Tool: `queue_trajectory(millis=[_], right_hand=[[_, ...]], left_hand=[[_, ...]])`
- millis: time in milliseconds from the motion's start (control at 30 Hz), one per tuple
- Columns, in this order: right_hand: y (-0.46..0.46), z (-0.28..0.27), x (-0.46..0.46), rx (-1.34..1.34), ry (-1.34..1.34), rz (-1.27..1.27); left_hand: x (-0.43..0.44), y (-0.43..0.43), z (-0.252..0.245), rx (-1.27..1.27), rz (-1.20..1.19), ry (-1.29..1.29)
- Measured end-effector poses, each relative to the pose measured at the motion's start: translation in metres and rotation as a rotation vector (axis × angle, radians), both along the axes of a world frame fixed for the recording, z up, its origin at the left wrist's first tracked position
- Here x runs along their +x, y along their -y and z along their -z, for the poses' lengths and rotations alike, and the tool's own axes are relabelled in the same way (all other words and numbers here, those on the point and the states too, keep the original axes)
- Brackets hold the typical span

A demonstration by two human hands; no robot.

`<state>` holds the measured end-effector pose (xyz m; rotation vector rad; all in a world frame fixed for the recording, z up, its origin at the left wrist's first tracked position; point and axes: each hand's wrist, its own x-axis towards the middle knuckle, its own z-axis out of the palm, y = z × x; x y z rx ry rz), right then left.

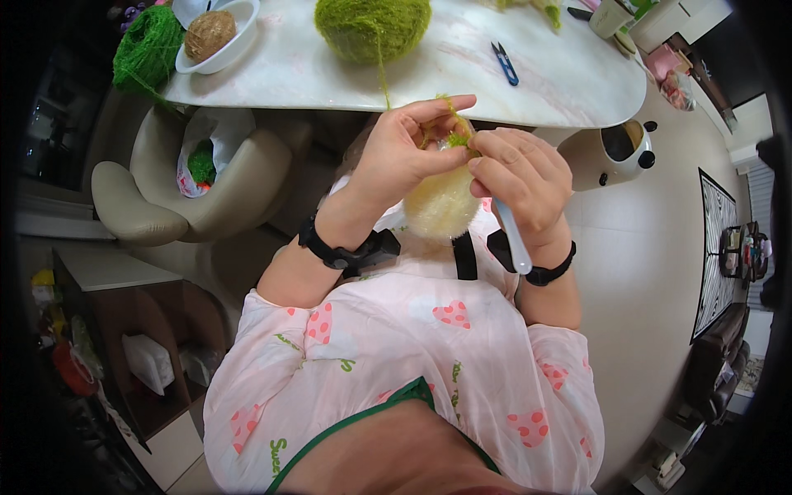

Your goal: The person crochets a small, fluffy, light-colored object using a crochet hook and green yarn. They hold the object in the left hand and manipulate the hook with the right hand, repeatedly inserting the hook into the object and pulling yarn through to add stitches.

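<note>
My left hand (411,145) pinches a fuzzy crochet piece with a pale yellow body (442,204) and a green part (459,137) at its top. Green yarn loops over its raised index finger. Close against it, my right hand (523,173) grips a crochet hook with a pale blue-white handle (512,238) that slants down toward my wrist. The hook's tip is hidden among the fingers and yarn. From the fingers a strand (382,80) runs up to a large olive-green yarn ball (373,28) on the table.
Blue thread snips (505,64) lie on the white marble-patterned table (284,74). A white bowl (244,37) holds a brown yarn ball (210,35), beside bright green yarn (145,52). At left stands a beige chair (247,167) with a plastic bag (229,133) on it.
</note>
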<state>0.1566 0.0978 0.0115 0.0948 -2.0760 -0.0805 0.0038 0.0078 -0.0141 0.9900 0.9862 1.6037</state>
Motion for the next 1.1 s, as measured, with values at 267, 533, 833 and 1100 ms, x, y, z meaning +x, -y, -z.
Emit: queue_trajectory(millis=[267,533,833,1100], right_hand=[[-0.004,0.005,-0.002,-0.031,-0.021,-0.086],[-0.009,0.015,-0.008,0.118,-0.043,-0.068],[-0.010,0.025,0.004,-0.477,-0.082,-0.401],[-0.003,0.028,-0.005,-1.190,-0.225,-0.440]], left_hand=[[0.006,-0.001,0.005,0.023,0.000,0.112],[0.004,0.000,0.007,-0.099,0.201,0.391],[-0.001,0.005,-0.008,-0.161,0.209,0.400],[0.011,0.005,-0.008,-0.062,0.071,0.331]])
